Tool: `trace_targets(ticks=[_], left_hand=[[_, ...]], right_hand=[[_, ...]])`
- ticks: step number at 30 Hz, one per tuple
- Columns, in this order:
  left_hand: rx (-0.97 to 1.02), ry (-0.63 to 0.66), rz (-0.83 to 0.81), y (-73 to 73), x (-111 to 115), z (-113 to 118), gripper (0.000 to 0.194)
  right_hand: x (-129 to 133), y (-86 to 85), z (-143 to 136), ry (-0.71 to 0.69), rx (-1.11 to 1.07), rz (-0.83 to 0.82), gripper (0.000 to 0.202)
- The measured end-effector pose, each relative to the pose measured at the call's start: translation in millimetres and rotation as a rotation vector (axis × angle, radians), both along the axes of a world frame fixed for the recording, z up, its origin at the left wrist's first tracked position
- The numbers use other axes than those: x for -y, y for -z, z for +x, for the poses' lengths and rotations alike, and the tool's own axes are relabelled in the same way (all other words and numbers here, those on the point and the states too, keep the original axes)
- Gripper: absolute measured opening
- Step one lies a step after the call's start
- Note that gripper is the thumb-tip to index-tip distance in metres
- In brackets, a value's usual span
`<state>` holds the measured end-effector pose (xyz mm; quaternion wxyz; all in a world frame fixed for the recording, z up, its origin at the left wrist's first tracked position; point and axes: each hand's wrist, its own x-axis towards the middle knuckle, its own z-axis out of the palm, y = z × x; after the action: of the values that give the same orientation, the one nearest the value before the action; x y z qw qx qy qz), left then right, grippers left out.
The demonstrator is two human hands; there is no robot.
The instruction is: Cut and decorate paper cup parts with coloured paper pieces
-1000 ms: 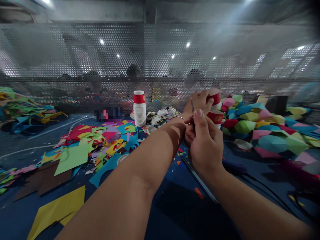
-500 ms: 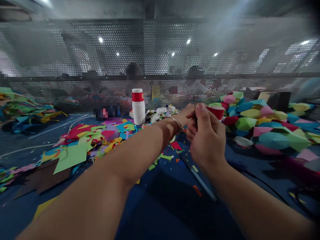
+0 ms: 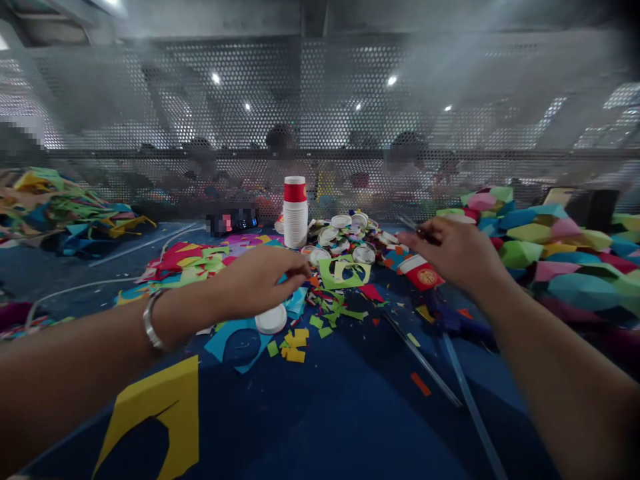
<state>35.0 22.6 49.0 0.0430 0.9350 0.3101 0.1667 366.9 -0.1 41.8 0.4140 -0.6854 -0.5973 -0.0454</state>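
My left hand hovers over the paper scraps with its thumb and fingers apart, holding nothing I can see. Below it are a white round lid and a blue sheet with a round cut-out. My right hand is closed around slim pointed scissors, partly hidden by the fingers. Under that hand a red and white paper cup lies tilted. A green sheet with a round hole lies between the hands.
A tall stack of paper cups stands beside a heap of white lids. Clear glue sticks lie near a dark blue tool. A yellow cut sheet is front left. Colourful folded paper shapes fill the right.
My hands have parted: the left moved left and down, and the right moved right with the scissors. The view has shifted, showing the lid, green sheet and tilted cup.
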Motion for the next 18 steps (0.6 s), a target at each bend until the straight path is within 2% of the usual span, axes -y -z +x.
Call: trace_targets(ticks=[3,7,13,18], left_hand=[[0.046,0.003,-0.089,15.6,30.6,-31.1,0.021],[0.182,0.010,-0.041,29.5,50.6,-51.9,0.021],[0.222,-0.064,-0.094,34.9,34.7,-63.2,0.020],[0.237,-0.099,-0.121,33.4,25.1,-68.4,0.019]], right_hand=[[-6.3,4.5,15.5,0.072,0.211,-0.178,0.025],[-10.3,6.7,27.4,0.175,0.394,-0.305,0.023],[-12.7,3.8,49.2,0.232,0.544,-0.431,0.020],[-13.6,8.1,68.0,0.150,0.577,-0.503,0.016]])
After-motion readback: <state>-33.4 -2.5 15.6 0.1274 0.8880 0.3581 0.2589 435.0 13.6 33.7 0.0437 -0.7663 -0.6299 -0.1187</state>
